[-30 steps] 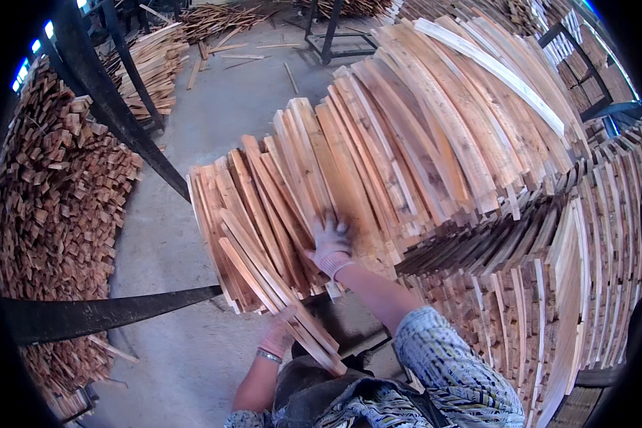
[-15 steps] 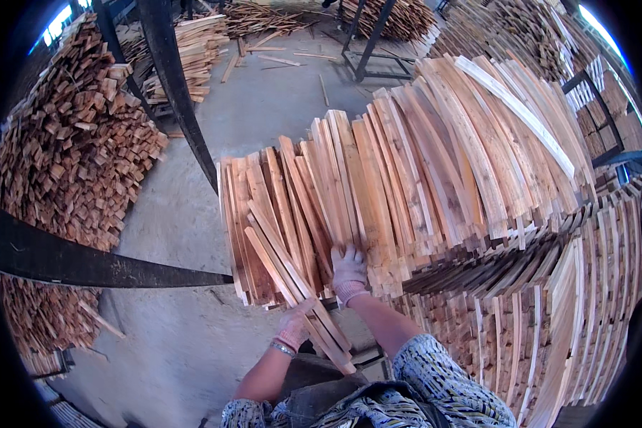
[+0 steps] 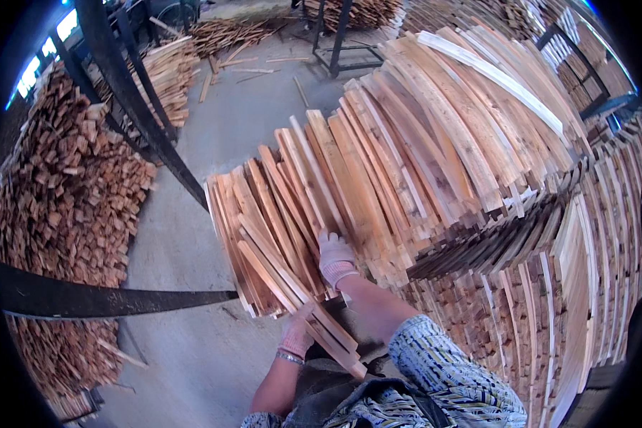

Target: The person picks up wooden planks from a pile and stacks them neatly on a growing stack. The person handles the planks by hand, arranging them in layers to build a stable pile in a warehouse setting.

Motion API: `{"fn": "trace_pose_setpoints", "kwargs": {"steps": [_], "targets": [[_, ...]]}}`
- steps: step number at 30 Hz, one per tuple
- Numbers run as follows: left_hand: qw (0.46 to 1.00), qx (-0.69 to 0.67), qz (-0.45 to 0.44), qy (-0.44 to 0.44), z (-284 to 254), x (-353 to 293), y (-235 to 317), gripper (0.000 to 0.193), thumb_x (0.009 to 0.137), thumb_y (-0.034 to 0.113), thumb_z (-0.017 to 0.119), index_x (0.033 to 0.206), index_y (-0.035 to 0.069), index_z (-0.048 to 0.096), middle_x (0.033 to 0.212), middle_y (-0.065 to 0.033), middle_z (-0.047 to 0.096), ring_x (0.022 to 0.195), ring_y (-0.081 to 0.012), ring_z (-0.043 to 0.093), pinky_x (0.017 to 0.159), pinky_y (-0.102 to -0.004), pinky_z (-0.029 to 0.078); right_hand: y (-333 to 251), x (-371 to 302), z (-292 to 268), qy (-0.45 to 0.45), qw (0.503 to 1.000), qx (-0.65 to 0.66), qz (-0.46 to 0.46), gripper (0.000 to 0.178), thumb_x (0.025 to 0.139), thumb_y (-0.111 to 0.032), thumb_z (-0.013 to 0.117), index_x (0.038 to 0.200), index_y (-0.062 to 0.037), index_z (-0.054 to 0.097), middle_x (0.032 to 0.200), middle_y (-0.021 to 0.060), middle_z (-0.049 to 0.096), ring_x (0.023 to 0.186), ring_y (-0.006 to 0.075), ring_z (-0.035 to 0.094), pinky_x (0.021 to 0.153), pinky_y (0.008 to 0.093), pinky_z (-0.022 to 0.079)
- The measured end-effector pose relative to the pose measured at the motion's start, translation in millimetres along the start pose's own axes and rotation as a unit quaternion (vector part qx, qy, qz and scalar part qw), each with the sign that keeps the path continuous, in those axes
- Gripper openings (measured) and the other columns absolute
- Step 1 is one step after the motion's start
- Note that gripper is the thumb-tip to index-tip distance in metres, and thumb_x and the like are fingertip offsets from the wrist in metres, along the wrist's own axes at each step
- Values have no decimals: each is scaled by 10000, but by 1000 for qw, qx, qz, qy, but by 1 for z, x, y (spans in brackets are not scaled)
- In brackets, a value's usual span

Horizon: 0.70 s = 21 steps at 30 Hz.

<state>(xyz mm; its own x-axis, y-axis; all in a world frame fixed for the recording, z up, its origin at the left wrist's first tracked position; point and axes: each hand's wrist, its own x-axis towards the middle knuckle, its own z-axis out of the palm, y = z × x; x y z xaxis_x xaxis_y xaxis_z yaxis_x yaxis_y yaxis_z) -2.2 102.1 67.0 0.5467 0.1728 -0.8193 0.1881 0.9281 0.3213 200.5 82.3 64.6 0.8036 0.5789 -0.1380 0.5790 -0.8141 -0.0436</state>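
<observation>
My left hand (image 3: 297, 331), in a pale pinkish work glove, is closed around a few narrow wooden strips (image 3: 340, 347). These strips lie slanted over the near left end of a long row of wooden strips (image 3: 435, 135), their near ends reaching toward my apron. My right hand (image 3: 336, 258), gloved the same way, is at the near end of that row, right of the held strips. Its fingers are curled at the end of a wooden strip (image 3: 321, 192) standing among the others; the fingertips are partly hidden between the pieces.
A black metal bar (image 3: 114, 294) juts in from the left, and a black post (image 3: 139, 100) slants behind it. Tall stacks of cut wood (image 3: 64, 185) stand at the left. Close on the right is another strip stack (image 3: 506, 321). Loose pieces lie on the concrete floor (image 3: 242, 107).
The whole view has shifted and turned slightly. My left hand keeps its hold on the slanted strips, and my right hand stays at the row's near end, its fingers now more curled.
</observation>
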Motion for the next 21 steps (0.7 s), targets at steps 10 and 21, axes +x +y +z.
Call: {"fn": "trace_pose_setpoints", "kwargs": {"steps": [10, 21], "targets": [[996, -58, -3, -74, -10, -2, -3, 395, 876, 253, 719, 1190, 55, 584, 1077, -125, 656, 959, -298, 656, 818, -465, 575, 8, 8, -17, -80, 993, -73, 42, 342, 895, -183, 582, 1235, -146, 589, 1265, 107, 519, 1140, 274, 518, 932, 475, 433], [999, 19, 44, -20, -9, -2, -8, 420, 873, 298, 718, 1190, 53, 593, 1081, -121, 646, 979, -292, 648, 866, -470, 557, 37, 1, -102, -173, 973, 127, 91, 479, 824, -269, 696, 1215, -35, 550, 1281, 224, 510, 1173, 406, 579, 943, 478, 514]]}}
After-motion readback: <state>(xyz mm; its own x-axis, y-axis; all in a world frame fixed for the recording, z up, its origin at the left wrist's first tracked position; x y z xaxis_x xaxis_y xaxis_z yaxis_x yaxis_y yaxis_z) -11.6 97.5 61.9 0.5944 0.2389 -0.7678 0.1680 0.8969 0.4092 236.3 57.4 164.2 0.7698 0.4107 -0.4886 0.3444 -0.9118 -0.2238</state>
